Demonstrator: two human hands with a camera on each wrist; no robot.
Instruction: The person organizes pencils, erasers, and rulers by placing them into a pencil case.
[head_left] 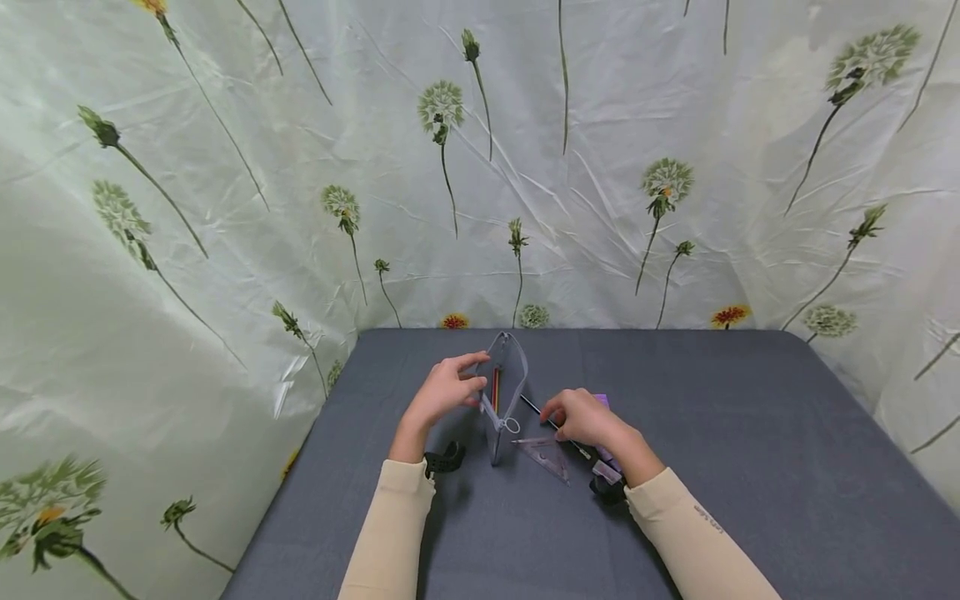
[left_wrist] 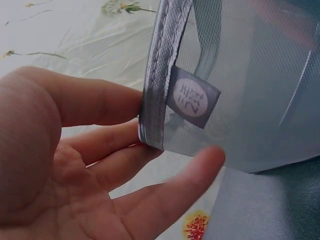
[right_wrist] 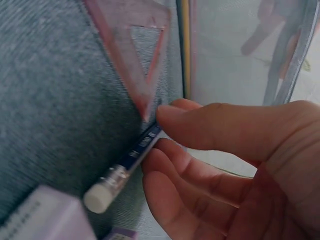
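Observation:
A translucent grey mesh zip pouch (head_left: pixel 522 367) stands with its mouth open, and pencils (head_left: pixel 496 392) stick up inside it. My left hand (head_left: pixel 444 390) pinches the pouch's seamed edge (left_wrist: pixel 156 90) between thumb and fingers, beside a small grey label (left_wrist: pixel 195 97). To the right, my right hand (head_left: pixel 583 417) pinches a dark blue pencil (right_wrist: pixel 137 151) at its barrel. The pencil's white eraser end (right_wrist: pixel 98 198) points back toward me, close over the table. Between pouch and right hand lies a clear pinkish set square (head_left: pixel 547 458).
A purple-and-white eraser block (head_left: pixel 607 472) lies near my right wrist. Behind that hand a purple item (head_left: pixel 602 400) is partly hidden. The dark grey table (head_left: pixel 712 400) meets a flower-printed white curtain (head_left: pixel 585 208) at its far edge.

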